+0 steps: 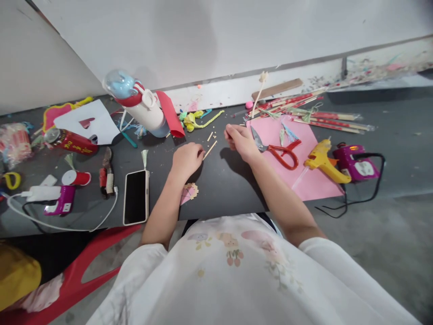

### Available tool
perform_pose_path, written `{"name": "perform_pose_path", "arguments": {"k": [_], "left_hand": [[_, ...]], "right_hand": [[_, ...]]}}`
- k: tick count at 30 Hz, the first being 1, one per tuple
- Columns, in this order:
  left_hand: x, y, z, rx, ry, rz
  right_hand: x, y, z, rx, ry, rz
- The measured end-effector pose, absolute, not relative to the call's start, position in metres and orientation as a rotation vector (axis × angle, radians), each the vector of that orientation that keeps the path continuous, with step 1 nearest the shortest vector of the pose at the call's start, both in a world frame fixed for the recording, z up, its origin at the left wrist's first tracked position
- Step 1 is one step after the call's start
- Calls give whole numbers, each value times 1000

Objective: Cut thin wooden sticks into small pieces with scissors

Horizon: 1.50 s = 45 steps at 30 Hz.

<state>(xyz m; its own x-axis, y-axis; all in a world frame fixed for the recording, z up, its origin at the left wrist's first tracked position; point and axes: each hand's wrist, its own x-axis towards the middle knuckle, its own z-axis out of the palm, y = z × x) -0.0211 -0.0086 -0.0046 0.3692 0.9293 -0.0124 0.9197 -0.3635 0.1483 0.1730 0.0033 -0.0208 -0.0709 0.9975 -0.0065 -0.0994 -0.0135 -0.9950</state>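
Observation:
My left hand (188,160) rests low over the dark table, its fingers curled in. From its fingertips a thin wooden stick (210,150) slants up to the right, the near end pinched there. Shorter stick bits (210,136) and crumbs lie just beyond. Under my left wrist is a small pink paper piece (188,194) with a beige scalloped edge. My right hand (241,141) is raised a little over the table with fingers pressed together; what they hold, if anything, is hidden. Beside it, red-handled scissors (282,155) lie open on a pink sheet (301,186).
A yellow glue gun (324,162) and purple power block (355,162) lie at right. Behind are wrapped red sticks (331,118). At left stand or lie a bottle (145,113), red can (72,141), pliers (107,174), phone (136,197) and white cable (106,214).

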Motion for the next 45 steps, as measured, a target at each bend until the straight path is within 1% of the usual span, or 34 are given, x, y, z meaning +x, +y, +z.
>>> {"name": "perform_pose_path", "arguments": {"k": [2, 5, 9, 12, 15, 18, 22, 29, 36, 38, 43, 45], "left_hand": [[-18, -8, -11, 2432, 1700, 305], [-15, -10, -18, 2311, 1662, 632], [-13, -12, -19, 2235, 1509, 1017], [-14, -14, -17, 2377, 1449, 1159], [-13, -16, -17, 2587, 1390, 1135], [-10, -18, -17, 2720, 1370, 1005], [-6, -20, -19, 2736, 1390, 883], [-3, -24, -21, 2727, 1380, 864], [-1, -27, -20, 2771, 1306, 853], [-4, -27, -21, 2745, 1336, 922], [-7, -25, -23, 2634, 1535, 1063], [-8, -24, -25, 2589, 1582, 1080]], "right_hand": [[173, 5, -27, -965, -969, 1544], [175, 4, -26, -802, -780, 1763], [177, -2, -13, -716, -674, 1927], [175, -6, -6, -634, -650, 1996], [173, -10, -5, -594, -668, 2022], [171, -13, -6, -594, -693, 2052], [169, -15, -6, -569, -714, 2093], [167, -15, -12, -552, -706, 2125], [167, -15, -18, -437, -675, 2115], [167, -14, -20, -478, -644, 2052], [166, -8, -29, -702, -574, 1716], [166, -8, -29, -752, -595, 1655]]}}
